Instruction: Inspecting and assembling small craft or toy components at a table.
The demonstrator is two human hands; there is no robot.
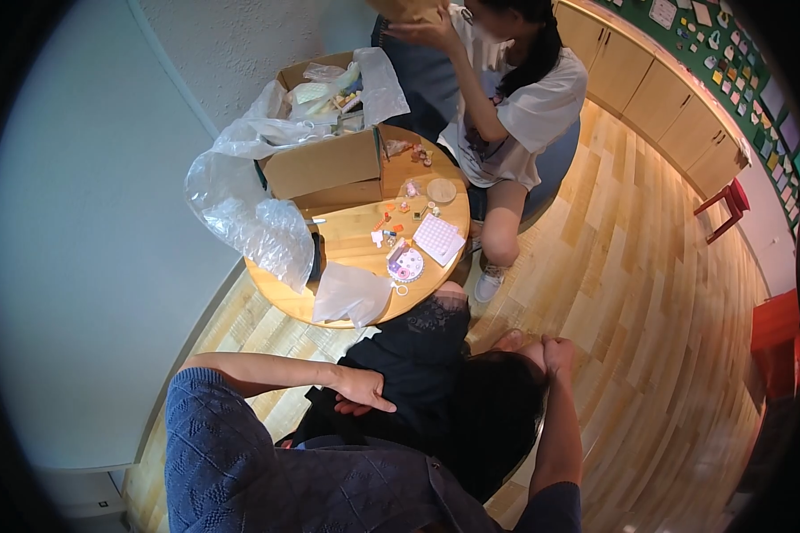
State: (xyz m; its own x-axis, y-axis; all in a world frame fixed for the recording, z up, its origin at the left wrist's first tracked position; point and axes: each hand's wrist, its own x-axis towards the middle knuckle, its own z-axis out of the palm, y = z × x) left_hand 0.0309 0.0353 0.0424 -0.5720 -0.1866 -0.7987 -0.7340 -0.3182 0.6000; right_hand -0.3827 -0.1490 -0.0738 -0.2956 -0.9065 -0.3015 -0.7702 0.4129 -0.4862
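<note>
My left hand (pixel 362 389) lies on the black clothing (pixel 409 355) over my lap, thumb apart from the fingers, which are partly in shadow; nothing shows in it. Against my bare right knee, my right hand (pixel 557 355) is closed in a fist, and I see nothing in it. Both hands are away from the round wooden table (pixel 284 298) ahead. Near its front edge are a lilac round trinket (pixel 406 264), a pink checked pad (pixel 437 235) and a crumpled translucent plastic bag (pixel 351 295). Several small colourful charms (pixel 388 218) are scattered behind them.
An open cardboard box (pixel 324 169) full of wrapped items stands on the table, with bubble wrap (pixel 258 222) spilling over its left side. Across the table, a seated person (pixel 524 124) in a white shirt lifts a brown object (pixel 409 11). A red stool (pixel 727 209) stands right.
</note>
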